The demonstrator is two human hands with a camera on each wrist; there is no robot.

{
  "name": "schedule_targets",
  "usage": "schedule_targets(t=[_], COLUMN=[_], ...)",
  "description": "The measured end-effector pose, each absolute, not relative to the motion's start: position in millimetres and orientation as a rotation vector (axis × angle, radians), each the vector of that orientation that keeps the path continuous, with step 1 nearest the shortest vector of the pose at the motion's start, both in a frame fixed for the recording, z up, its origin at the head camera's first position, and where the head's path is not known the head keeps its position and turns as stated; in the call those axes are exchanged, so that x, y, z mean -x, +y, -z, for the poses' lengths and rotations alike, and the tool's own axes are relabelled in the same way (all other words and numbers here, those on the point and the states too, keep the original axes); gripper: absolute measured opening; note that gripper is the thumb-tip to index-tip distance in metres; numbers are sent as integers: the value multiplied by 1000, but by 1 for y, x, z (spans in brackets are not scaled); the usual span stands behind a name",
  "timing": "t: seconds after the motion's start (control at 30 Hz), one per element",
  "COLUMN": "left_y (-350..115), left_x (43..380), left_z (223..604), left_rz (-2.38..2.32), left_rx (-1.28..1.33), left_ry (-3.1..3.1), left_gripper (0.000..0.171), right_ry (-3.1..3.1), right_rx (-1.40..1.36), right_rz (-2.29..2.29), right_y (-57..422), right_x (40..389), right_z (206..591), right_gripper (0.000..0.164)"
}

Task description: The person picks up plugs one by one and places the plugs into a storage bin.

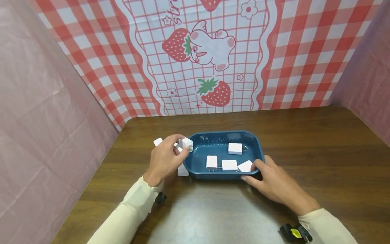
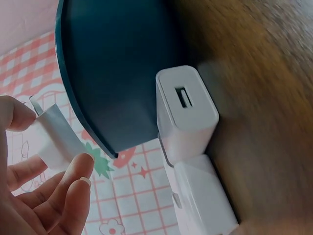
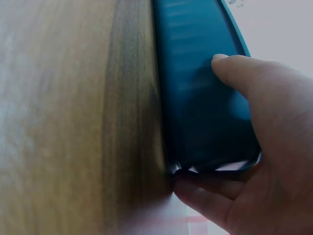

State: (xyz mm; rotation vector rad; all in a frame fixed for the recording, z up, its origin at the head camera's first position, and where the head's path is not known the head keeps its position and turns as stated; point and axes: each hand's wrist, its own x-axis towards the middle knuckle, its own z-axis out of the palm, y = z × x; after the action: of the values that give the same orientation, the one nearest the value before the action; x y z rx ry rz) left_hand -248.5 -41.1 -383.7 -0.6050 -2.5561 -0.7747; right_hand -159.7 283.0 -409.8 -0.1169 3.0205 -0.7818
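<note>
My left hand [image 1: 164, 157] pinches a white USB charger [image 1: 186, 143] just over the left end of a blue tray [image 1: 223, 136]. In the left wrist view, thumb and fingers hold this charger [image 2: 61, 139] with a metal prong showing at its top. The right hand [image 1: 275, 181] grips the tray at its front right corner, thumb against the outer wall [image 3: 195, 83]. Inside the tray lie several white chargers [image 1: 235, 148], some with prongs showing. Beside the tray's left wall, more chargers sit on the table, one charger [image 2: 188, 105] with its USB port showing, partly hidden by my left hand in the head view.
The tray stands on a brown wooden table [image 1: 304, 145]. Behind it hangs a red and white checked cloth [image 1: 304, 67] with strawberry prints. Pink cloth [image 1: 45, 112] hangs at both sides.
</note>
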Motion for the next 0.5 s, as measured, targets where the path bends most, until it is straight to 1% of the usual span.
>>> schedule_targets(t=[0.5], left_y=[-25], left_x=[247], left_z=[378], left_rz=[799], left_rx=[639], left_ry=[-2575], left_gripper=[34], right_ry=[3029], right_rx=[136], right_rz=[790], right_y=[284], right_x=[160], right_z=[410], right_gripper=[47])
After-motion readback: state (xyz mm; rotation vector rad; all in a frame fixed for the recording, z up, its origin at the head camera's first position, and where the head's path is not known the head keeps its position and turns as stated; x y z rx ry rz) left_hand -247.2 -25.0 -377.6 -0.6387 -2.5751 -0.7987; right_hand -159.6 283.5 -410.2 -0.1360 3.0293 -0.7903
